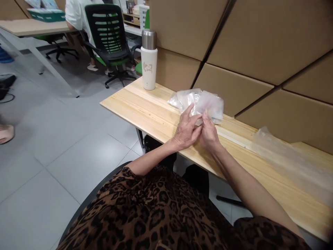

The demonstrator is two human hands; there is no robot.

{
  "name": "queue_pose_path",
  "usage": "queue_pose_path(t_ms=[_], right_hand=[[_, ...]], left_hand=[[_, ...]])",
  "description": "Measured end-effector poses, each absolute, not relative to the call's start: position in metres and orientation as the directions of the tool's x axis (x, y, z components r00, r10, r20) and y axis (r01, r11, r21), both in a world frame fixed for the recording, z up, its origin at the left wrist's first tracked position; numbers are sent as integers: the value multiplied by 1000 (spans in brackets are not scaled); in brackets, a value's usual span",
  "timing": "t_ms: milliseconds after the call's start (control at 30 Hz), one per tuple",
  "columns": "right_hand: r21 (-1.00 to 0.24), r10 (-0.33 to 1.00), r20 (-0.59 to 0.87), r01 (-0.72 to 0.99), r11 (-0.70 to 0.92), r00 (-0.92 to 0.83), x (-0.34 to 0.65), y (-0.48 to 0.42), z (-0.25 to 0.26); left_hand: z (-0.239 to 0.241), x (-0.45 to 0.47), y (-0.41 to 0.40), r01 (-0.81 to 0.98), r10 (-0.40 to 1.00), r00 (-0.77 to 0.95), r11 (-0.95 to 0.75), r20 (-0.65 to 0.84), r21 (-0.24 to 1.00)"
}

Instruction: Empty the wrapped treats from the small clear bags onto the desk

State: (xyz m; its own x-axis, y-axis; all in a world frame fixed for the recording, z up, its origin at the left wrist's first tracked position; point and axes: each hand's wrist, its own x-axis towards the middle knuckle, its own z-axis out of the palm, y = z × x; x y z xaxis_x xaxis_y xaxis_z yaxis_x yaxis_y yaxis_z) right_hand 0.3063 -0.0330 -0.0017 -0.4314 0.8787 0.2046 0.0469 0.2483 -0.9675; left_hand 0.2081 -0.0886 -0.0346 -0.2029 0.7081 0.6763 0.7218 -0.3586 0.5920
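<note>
Several clear plastic bags lie in a loose, overlapping pile on the wooden table, just beyond my hands. My left hand has its index finger stretched over the pile, while its thumb and other fingers are bent in toward the right fingertips. At the near edge of the bags, my right hand is closed in a pinch on a plastic bag. The fingertips of both hands meet there, and the bit of film between them is mostly hidden.
A white bottle with a steel cap stands at the table's far left corner. Large cardboard boxes line the back edge. A long sheet of clear plastic lies at right. Beyond, a person in white sits near an office chair.
</note>
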Motion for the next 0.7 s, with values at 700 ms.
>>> queue_pose_path(t_ms=[700], right_hand=[[-823, 720, 404, 120, 556, -564, 327, 7, 71]], left_hand=[[38, 216, -92, -570, 959, -244, -20, -146, 821]])
